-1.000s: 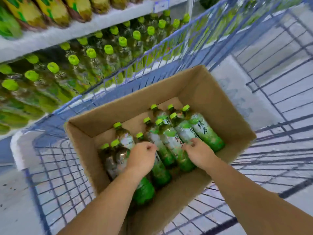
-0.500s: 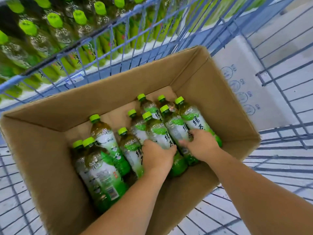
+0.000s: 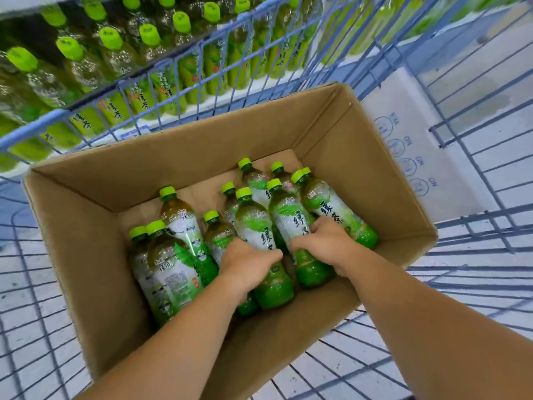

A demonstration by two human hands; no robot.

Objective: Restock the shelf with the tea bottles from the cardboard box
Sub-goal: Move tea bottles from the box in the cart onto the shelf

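1. Green-capped tea bottles (image 3: 253, 226) are lying and leaning in a loose cluster on the floor of an open cardboard box (image 3: 178, 160), most of them crowding its right half, caps pointing toward the far wall.
2. A person's left hand (image 3: 248, 264) is closing over the middle of one bottle (image 3: 259, 243), fingers curling around its label from the left while the thumb is pressing across the front.
3. The right hand (image 3: 326, 243) is gripping the neighbouring bottle (image 3: 294, 226) just beside it, fingers wrapping over the label and knuckles lying against a third bottle (image 3: 331, 209) to the right.
4. Both bare forearms are reaching in over the box's near wall; the two hands are sitting close together, nearly touching.
5. Three more bottles (image 3: 173, 255) are leaning together at the box's left side, apart from the held pair.
6. The box is sitting inside a blue wire cart (image 3: 476, 241), with a flattened white carton (image 3: 418, 157) lying on the cart floor to its right.
7. Beyond the cart's far rail, a shelf (image 3: 219, 102) is standing stocked with rows of matching green-capped bottles (image 3: 150, 36).
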